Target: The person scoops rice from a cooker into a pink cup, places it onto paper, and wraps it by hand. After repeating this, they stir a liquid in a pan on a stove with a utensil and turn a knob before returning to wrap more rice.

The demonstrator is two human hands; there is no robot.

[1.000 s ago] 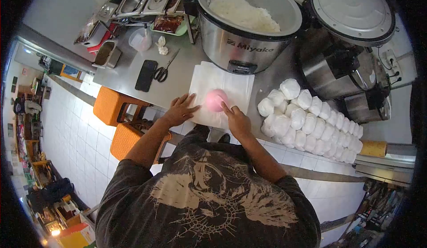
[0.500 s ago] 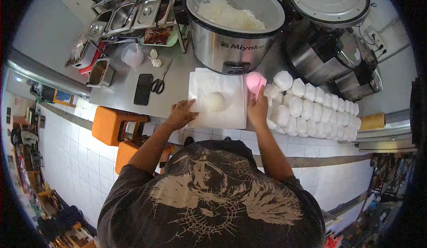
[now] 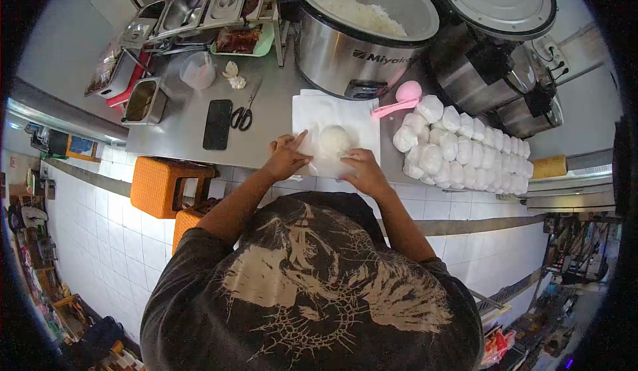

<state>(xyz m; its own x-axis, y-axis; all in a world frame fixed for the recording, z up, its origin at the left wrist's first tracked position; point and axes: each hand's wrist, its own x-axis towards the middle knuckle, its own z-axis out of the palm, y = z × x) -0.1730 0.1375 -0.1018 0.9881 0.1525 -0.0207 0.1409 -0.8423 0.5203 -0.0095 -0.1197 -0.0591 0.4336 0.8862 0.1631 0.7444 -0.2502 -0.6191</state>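
Note:
A round mound of white rice point(image 3: 334, 141) sits on a stack of white paper sheets point(image 3: 312, 108) at the table's front edge. My left hand point(image 3: 287, 157) is at the paper's left side, fingers spread beside the rice. At the lower right of the mound, my right hand point(image 3: 364, 171) pinches the front edge of the paper. A pink scoop point(image 3: 407, 94) lies behind the sheets on the right, its handle pointing left. Beside it are stacked rows of white wrapped bundles point(image 3: 448, 146).
A large cooker point(image 3: 345, 62) of rice stands behind the paper, with another lidded cooker point(image 3: 495, 5) to its right. On the left lie a black phone point(image 3: 217, 125), scissors point(image 3: 242, 118), a plastic cup point(image 3: 197, 75) and metal trays point(image 3: 183, 15). Orange stools point(image 3: 156, 188) stand below.
My right hand has let go of the pink scoop, now lying behind the paper, and moved left to the paper's front edge. The front of the paper is lifted toward the rice.

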